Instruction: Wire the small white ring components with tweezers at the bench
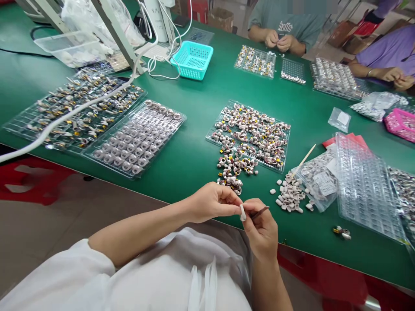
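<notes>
My left hand (215,202) pinches a small white earbud-like piece (243,213) between thumb and fingers, at the table's front edge. Against it, my right hand (263,231) is closed, its thumb and fingertip touching the piece. A thin brown stick-like tool (260,212) pokes out from between the right fingers; its other end is hidden. Just beyond my hands lies a loose pile of small white parts (236,166) with brown and yellow bits, spilling from a clear tray (212,134) full of the same. To the right is a heap of white shells (291,194).
Clear trays of parts (136,138) stand at left, under a white cable (48,129). A turquoise basket (193,60) is behind. An upright clear tray (366,190) leans by a bag of parts (319,177) at right. Two co-workers (288,26) sit across the table.
</notes>
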The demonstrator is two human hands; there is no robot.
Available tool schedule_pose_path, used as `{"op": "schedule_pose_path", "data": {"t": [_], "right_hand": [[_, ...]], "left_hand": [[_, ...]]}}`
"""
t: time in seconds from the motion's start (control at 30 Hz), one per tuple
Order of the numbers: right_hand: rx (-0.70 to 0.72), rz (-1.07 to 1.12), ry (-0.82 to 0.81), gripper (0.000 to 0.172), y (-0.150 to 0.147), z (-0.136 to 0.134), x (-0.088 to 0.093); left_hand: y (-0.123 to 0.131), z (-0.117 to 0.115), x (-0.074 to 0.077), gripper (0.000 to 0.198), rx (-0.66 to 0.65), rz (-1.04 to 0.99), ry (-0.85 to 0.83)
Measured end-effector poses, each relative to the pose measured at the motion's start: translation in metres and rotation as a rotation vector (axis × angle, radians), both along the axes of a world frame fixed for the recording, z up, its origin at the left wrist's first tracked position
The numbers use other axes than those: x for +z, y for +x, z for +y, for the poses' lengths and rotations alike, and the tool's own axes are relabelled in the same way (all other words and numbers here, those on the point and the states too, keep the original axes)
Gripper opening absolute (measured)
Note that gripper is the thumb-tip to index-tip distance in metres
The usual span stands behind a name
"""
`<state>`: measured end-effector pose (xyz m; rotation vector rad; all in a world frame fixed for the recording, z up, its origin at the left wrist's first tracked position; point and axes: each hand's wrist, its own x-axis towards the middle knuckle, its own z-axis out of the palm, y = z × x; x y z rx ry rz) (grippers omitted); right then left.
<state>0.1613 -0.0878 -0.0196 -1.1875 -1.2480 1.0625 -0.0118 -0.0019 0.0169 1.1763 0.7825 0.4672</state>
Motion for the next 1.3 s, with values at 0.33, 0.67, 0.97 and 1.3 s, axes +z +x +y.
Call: {"op": "schedule_pose_path", "data": {"t": [0.33,0.67,0.97,1.3], "right_hand": [[-0.153,0.125,0.014,0.012,-0.014,0.002,-0.006],[-0.088,0.044,-0.002,0.013,-0.003,0.000,-0.001],[-0.049,0.034,0.010,0.017,0.001,0.000,0.005],[-0.048,-0.060,0.036,0.020,0.006,-0.002,0.007]], "left_hand": [[0.010,-0.013,-0.014,0.024,0.186,-0.228,-0.275],[0.013,-0.014,-0.011,0.023,0.188,-0.202,-0.312],[0.010,-0.011,-0.009,0.026,0.131,-0.238,-0.369],[0.017,-0.016,-0.008,0.026,0.217,-0.234,-0.432]]}}
